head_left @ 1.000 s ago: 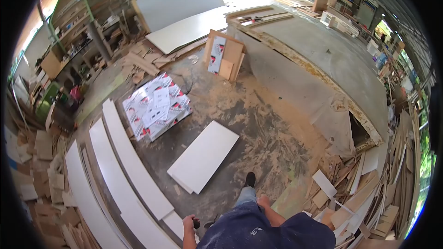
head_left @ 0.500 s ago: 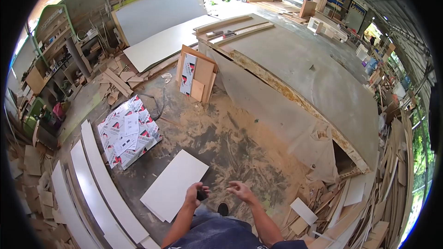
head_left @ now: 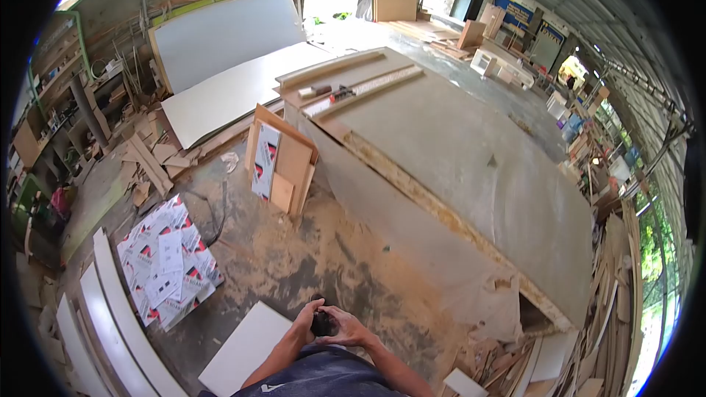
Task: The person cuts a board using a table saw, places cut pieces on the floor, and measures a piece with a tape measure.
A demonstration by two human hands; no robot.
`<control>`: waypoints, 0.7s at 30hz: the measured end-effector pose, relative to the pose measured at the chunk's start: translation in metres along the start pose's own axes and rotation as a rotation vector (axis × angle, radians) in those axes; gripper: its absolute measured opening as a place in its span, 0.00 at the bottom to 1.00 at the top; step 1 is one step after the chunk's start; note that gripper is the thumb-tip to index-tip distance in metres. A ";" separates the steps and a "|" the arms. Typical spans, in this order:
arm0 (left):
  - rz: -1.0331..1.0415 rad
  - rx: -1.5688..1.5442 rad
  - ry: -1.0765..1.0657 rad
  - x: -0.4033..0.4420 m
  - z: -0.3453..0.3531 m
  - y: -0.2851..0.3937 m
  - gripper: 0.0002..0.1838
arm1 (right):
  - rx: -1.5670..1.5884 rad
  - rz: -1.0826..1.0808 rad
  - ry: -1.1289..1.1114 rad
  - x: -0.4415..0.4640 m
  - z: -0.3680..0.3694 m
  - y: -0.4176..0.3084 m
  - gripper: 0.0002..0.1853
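In front of my body, my left hand [head_left: 304, 320] is closed around a small black object [head_left: 323, 323] whose kind I cannot make out. My right hand [head_left: 351, 329] reaches it from the other side, fingers curled against it, so both hands are on the object. Below and left of my hands, a white rectangular board [head_left: 246, 351] lies on the floor. Farther left, papers [head_left: 169, 261] rest on a board wrapped in printed film [head_left: 136, 246].
A large grey-topped worktable [head_left: 448, 154] stands ahead to the right, with wood strips on it. Several boards [head_left: 283, 165] lean against its near end. Long white panels [head_left: 118, 323] lie at left; offcuts [head_left: 507, 360] are piled at right. Sawdust covers the floor.
My right hand has come in from the right and joined my left hand at the black object. The view has tilted up and turned right, shifting the floor items left and down.
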State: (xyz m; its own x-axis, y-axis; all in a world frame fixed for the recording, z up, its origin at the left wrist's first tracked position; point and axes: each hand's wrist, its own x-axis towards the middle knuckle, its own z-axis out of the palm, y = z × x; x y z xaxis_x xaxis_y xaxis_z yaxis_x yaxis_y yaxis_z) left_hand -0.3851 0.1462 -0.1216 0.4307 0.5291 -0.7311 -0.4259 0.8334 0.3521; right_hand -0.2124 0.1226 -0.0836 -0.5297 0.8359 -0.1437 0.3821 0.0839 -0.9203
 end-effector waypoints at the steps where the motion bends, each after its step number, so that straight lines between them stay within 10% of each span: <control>1: -0.023 -0.019 -0.004 0.012 0.009 0.023 0.22 | -0.047 -0.035 0.028 0.022 -0.016 0.001 0.48; 11: 0.464 0.181 -0.163 0.052 0.068 0.270 0.38 | 0.135 -0.128 0.442 0.265 -0.159 -0.021 0.39; 21: 0.548 0.228 0.159 0.132 -0.033 0.423 0.21 | 0.226 -0.110 0.584 0.557 -0.282 -0.014 0.34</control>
State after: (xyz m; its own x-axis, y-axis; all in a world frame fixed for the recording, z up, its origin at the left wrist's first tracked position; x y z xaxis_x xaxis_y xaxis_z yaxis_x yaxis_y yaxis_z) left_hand -0.5347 0.5630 -0.0885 0.0659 0.8746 -0.4804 -0.3634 0.4694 0.8047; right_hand -0.2990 0.7400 -0.0476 -0.0320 0.9923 0.1197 0.1460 0.1232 -0.9816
